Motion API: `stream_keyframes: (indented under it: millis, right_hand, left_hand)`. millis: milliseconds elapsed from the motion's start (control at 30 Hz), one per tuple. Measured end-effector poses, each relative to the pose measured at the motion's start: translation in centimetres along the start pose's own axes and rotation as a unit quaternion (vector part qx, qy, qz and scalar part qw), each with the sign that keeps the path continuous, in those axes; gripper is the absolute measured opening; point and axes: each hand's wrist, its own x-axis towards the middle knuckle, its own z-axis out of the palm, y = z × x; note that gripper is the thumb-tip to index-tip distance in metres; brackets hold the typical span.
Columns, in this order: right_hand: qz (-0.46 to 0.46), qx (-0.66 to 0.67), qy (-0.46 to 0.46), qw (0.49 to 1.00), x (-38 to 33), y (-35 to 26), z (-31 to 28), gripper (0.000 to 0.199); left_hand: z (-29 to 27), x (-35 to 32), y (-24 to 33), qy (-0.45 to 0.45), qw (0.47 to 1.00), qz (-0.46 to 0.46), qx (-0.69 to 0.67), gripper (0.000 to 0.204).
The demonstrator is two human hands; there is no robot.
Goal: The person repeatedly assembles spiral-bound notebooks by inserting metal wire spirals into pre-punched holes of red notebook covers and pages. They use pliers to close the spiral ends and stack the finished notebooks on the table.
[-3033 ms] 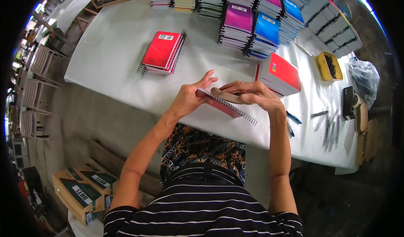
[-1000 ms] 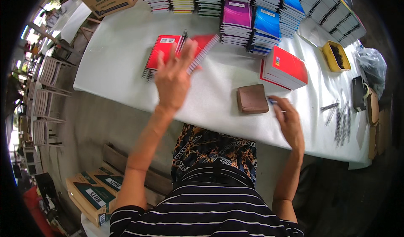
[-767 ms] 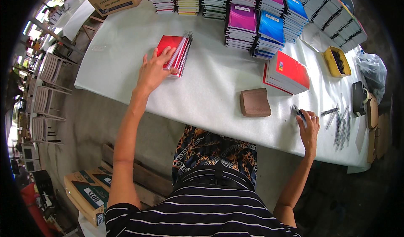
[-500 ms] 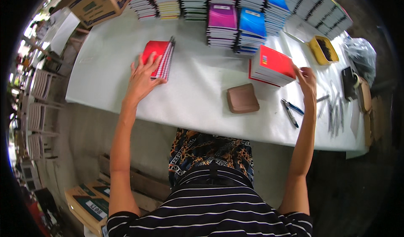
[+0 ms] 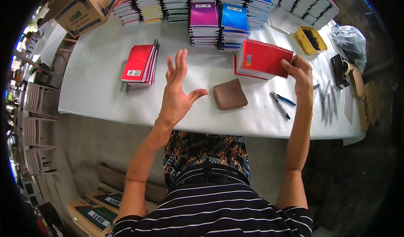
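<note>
My right hand point(image 5: 299, 72) grips the near right corner of a red notebook point(image 5: 266, 58) with a row of punched holes along its far edge. This notebook lies over a stack of white-paged, red-covered books point(image 5: 251, 72). Over the table's middle, my left hand point(image 5: 176, 94) is raised with fingers apart and nothing in it. To its left sits a small stack of red spiral notebooks point(image 5: 138, 63), their wire coils showing on the right side and at the near left corner. A brown block point(image 5: 230, 94) rests between my two hands. Pliers point(image 5: 281, 104) lie beside my right forearm.
Stacks of purple notebooks point(image 5: 204, 16) and blue notebooks point(image 5: 234, 18) stand along the back. A yellow tub point(image 5: 310, 40) of dark pieces, loose wire coils point(image 5: 326, 100) and a tape dispenser point(image 5: 340, 70) are at the right. A cardboard box point(image 5: 80, 16) stands back left.
My left hand has let go of the red spiral notebooks and moved right, toward the brown block. My right hand has taken hold of the red notebook on the right stack.
</note>
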Motion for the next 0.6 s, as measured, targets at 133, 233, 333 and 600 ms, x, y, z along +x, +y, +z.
stream_keyframes:
  millis: [133,233,333,600]
  right_hand:
    - [0.000,0.172,-0.076,0.982,-9.3,-0.3,8.1,0.020]
    - [0.024,0.118,-0.097,0.988,-14.6,2.5,14.5,0.019]
    - [0.012,0.057,-0.111,0.992,-15.4,2.6,16.3,0.020]
    - [-0.061,0.005,-0.142,0.988,-15.0,3.6,16.1,0.022]
  left_hand:
    - [0.2,-0.5,0.5,-0.031,0.946,-0.084,-0.311,0.122]
    - [0.1,-3.3,-1.9,-0.070,0.878,-0.164,-0.445,0.118]
    - [0.4,-6.0,-4.8,-0.054,0.912,-0.137,-0.382,0.113]
    - [-1.8,-4.0,-3.3,-0.111,0.967,-0.144,-0.181,0.108]
